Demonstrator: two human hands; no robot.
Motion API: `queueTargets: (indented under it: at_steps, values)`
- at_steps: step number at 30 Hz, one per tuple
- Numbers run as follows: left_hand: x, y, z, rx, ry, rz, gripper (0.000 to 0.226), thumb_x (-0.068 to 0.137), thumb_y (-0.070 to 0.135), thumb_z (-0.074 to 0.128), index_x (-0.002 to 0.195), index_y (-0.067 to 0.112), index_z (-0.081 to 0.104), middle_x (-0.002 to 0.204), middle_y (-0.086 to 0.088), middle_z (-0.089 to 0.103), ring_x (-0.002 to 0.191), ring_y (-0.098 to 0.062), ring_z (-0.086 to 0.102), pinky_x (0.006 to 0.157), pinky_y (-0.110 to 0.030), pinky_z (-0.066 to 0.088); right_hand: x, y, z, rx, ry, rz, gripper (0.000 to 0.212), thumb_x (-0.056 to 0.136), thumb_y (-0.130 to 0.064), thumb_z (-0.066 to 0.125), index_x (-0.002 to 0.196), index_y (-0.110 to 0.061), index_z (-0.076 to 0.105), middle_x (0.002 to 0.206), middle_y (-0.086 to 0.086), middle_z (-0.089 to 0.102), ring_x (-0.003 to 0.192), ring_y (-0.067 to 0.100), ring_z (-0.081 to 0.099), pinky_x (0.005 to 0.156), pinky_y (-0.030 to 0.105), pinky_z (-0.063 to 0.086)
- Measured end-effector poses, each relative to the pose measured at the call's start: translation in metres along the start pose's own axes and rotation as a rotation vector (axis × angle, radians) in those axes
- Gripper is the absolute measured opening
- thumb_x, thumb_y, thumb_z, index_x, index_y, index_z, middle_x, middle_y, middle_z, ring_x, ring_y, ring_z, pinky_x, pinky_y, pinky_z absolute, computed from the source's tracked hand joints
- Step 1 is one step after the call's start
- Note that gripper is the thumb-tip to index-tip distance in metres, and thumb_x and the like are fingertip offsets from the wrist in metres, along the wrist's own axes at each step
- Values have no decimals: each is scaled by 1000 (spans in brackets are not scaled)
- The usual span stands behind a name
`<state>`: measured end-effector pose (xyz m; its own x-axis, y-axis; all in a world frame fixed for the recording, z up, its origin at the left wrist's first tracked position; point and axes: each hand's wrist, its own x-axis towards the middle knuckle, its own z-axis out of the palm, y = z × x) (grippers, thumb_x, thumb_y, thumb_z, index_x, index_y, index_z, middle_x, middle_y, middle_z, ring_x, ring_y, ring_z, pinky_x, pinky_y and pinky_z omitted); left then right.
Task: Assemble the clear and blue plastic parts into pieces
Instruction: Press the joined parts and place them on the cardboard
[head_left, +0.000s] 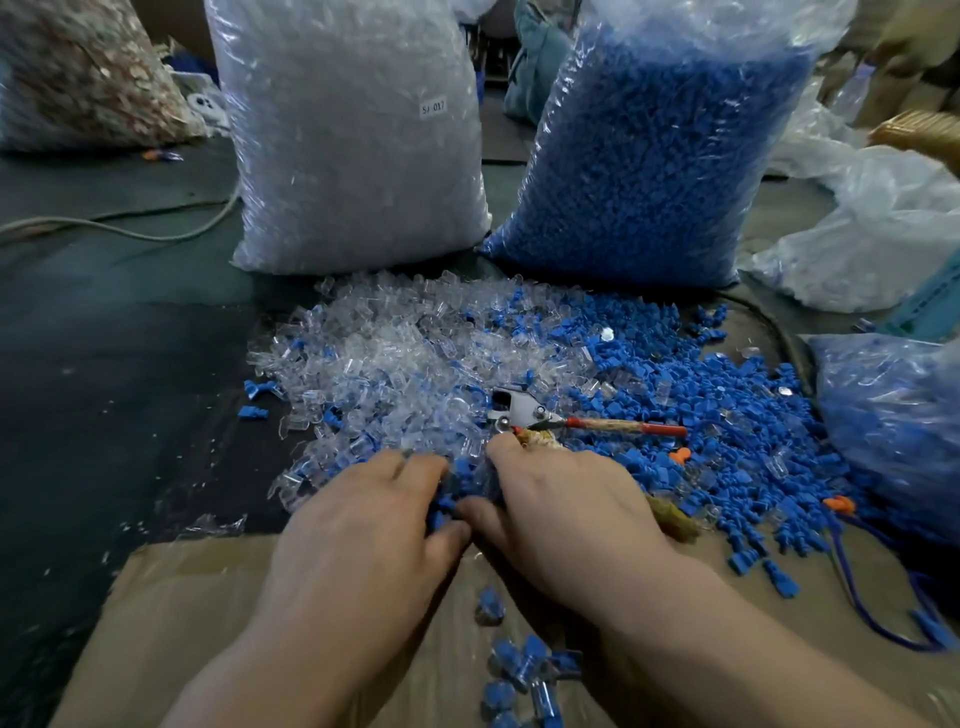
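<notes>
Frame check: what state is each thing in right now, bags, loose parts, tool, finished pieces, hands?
Clear-parts bag, upright, full.
Blue-parts bag, upright, full.
Loose clear parts, spread in a pile.
Loose blue parts, spread in a pile.
Tool, lying on the pile, handles apart.
Assembled pieces, lying on the cardboard.
Left hand, fingers in the pile, grip unclear.
Right hand, over the tool's wrapped handle, grip unclear.
</notes>
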<state>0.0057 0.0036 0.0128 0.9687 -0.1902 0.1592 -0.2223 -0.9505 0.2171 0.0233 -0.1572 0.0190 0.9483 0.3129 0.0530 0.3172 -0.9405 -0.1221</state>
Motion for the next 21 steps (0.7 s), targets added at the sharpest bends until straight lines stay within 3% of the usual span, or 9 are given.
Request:
queueTargets:
  at_steps: [3,6,9,12,15,19,21]
  values:
    - [4,2,5,-37,28,-48,39,91,58,49,128,43,49,115,20,60,102,-4,58,80,-24,45,-2,5,3,41,20,30,34,93,-60,44,91,-30,28,92,-3,62,86,27,62,58,36,32]
    - [5,0,8,-73,67,-53,20,88,47,61,105,38,62,95,17,65,81,-6,60,66,-24,43,-3,9,4,57,17,20,28,93,-58,45,94,-31,38,92,-4,60,85,26,60,60,37,38]
    - [4,-1,11,-110,89,-34,12,83,38,71,94,36,66,85,18,64,70,-4,56,59,-18,34,-6,9,5,65,33,30,24,94,-54,43,88,-32,33,85,-8,52,73,22,52,55,34,32]
    - [3,0,12,-160,117,-22,21,83,34,71,103,35,67,93,19,63,75,-2,54,66,-18,37,-11,9,5,129,70,57,20,94,-48,40,84,-30,38,79,-10,49,70,17,50,57,35,39]
    - [2,2,13,-236,134,-9,31,85,38,62,116,35,64,101,22,56,80,2,50,68,-14,36,-11,12,0,241,88,68,16,93,-42,44,86,-27,47,82,-9,54,76,16,54,70,39,48]
    - [-1,8,11,-390,167,60,36,94,38,53,129,35,59,102,25,53,91,6,54,70,-5,41,-11,14,-8,359,72,52,15,94,-41,48,99,-29,56,94,-10,59,88,12,56,79,39,48]
    - [0,9,13,-480,187,76,34,96,35,53,129,33,61,107,24,57,101,12,53,83,0,38,-13,12,-10,349,43,8,20,95,-42,46,108,-31,56,102,-10,59,94,13,56,83,39,48]
